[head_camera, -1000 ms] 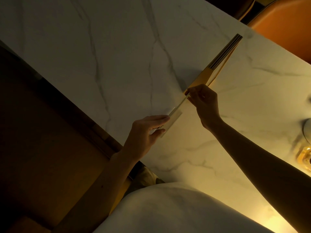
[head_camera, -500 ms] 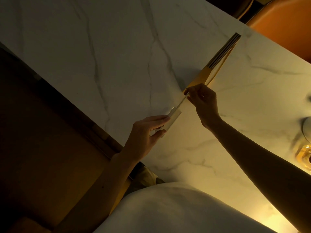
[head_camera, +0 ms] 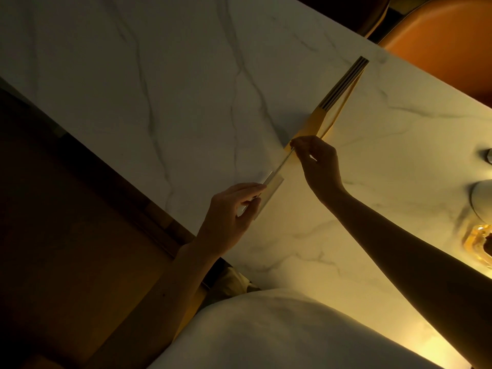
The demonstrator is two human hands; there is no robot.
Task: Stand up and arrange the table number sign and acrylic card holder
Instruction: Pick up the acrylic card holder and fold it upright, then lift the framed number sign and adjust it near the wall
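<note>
Seen from straight above, a clear acrylic card holder (head_camera: 277, 169) stands upright on the white marble table (head_camera: 159, 75); its base plate shows near the table's front edge. My left hand (head_camera: 234, 211) pinches its near end and my right hand (head_camera: 316, 161) pinches its far top edge. Just beyond my right hand, in line with the holder, stands the table number sign (head_camera: 335, 102), a yellow panel with a dark ribbed top edge. The faces of both pieces are hidden from this angle.
An orange chair (head_camera: 447, 46) stands past the table's far right corner. At the right edge are a round white dish (head_camera: 482, 201) and a glowing amber glass object (head_camera: 479, 243). Dark wooden floor lies to the left. My white-clad torso fills the bottom.
Hardly anything has moved. Both hands keep the same hold on the acrylic holder; the view has shifted very slightly.
</note>
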